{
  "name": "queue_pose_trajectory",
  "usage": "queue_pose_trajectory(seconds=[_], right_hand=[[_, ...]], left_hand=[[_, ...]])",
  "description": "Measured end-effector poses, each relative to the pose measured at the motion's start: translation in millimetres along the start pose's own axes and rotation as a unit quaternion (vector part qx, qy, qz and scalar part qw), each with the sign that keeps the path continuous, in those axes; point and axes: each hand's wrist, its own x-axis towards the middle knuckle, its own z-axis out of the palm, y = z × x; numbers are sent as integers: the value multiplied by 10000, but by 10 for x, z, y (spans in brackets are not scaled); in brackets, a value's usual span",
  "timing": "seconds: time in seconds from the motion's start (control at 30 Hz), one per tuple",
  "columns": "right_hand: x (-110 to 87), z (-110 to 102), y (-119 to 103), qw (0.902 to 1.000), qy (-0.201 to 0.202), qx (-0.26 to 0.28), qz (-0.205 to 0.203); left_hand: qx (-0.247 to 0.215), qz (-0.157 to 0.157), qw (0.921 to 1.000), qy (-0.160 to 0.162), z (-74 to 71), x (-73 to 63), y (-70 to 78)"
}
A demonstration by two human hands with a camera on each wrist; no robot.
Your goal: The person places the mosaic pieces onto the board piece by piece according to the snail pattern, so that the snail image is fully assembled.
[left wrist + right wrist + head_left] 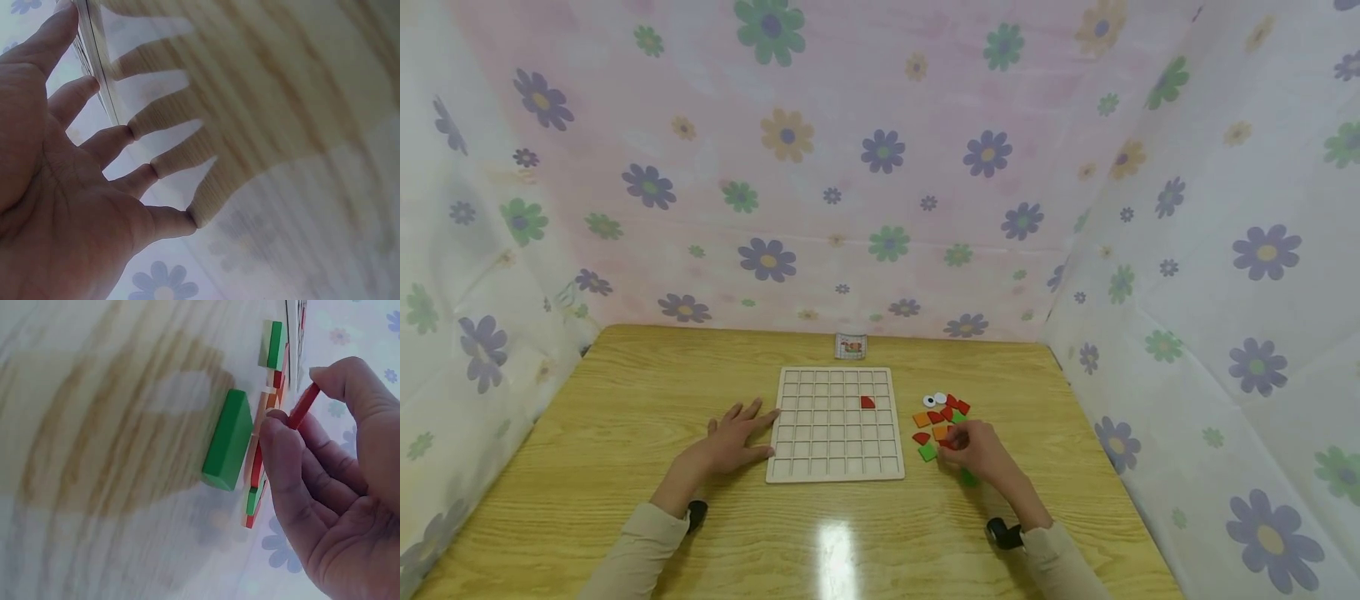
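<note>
A pale wooden grid board (835,479) lies on the table, with one red quarter-round tile (868,402) in a cell on its right side. My left hand (730,442) rests on the table with fingers spread, thumb and fingertips at the board's left edge. My right hand (981,454) is over a group of loose tiles right of the board. Between its thumb and index finger it pinches a red tile (304,405), seen edge-on in the right wrist view. A green tile (228,440) lies on the table near those fingers.
The loose group includes orange tiles (921,420), red and green ones, a white round piece (941,399) and an eye piece with a black dot (929,401). A small picture card (851,346) lies beyond the board. Flowered cloth (835,208) surrounds the table's back and sides.
</note>
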Motion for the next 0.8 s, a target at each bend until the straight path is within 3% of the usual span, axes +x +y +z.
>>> queue_pose_trajectory(seconds=[0.37, 0.57, 0.8], right_hand=[[-32, 39, -60, 9996, -13, 270, -111], [-26, 37, -117, 9988, 7, 272, -396], [-29, 45, -181, 9969, -266, 496, -550]], left_hand=[[-45, 4, 10000, 3, -4, -8, 8], [12, 11, 10000, 14, -3, -5, 11], [28, 10, 10000, 8, -5, -6, 14]])
